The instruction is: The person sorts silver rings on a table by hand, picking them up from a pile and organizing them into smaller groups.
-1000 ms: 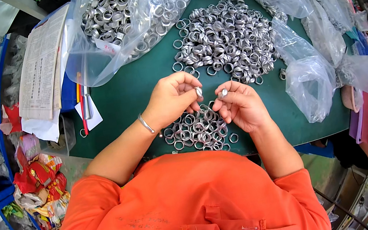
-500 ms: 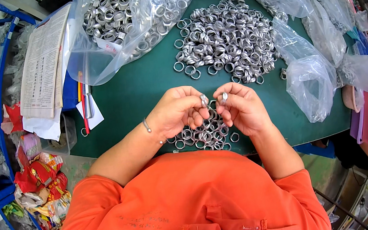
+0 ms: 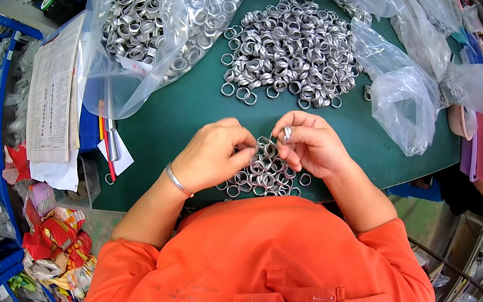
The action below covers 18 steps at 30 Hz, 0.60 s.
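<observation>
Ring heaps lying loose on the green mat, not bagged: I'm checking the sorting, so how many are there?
2. A large heap of rings lies at the far middle of the green mat; a small heap sits under the left hand and right hand, partly hidden.

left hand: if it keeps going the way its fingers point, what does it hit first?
The left hand points right, toward the right hand. It would probably meet the ring pinched there first; the small ring pile lies just below, depth unclear.
</observation>
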Motion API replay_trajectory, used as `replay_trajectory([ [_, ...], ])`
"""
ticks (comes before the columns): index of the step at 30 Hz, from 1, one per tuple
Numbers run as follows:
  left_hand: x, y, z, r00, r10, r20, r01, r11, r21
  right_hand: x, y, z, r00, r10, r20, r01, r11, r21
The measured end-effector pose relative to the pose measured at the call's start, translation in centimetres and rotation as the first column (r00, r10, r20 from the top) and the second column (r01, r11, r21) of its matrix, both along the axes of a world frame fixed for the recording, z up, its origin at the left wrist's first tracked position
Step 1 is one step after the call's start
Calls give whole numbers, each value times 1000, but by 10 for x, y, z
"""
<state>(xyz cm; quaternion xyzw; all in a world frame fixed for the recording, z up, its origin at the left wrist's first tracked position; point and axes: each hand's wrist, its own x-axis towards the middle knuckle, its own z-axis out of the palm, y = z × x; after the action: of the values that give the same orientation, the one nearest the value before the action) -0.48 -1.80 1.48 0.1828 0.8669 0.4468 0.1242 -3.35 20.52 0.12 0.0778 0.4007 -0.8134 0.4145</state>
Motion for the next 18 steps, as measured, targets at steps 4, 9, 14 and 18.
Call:
replay_trajectory([
  [4, -15, 2, -10, 970, 157, -188, -160, 987, -4, -1, 0, -1, 1000, -15, -4, 15, 1000, -2],
  [9, -37, 13, -36, 881, 197, -429, -261, 961, -94, -5, -7, 3, 899, 132, -417, 89, 878, 470],
  [14, -39, 18, -38, 878, 142, -457, -233, 961, -147, -27, -12, -9, 241, 608, -757, 570, 542, 617],
  [18, -31, 13, -35, 904, 189, -383, -221, 974, -40, -26, -20, -17, 281, 699, -658, 550, 444, 707],
])
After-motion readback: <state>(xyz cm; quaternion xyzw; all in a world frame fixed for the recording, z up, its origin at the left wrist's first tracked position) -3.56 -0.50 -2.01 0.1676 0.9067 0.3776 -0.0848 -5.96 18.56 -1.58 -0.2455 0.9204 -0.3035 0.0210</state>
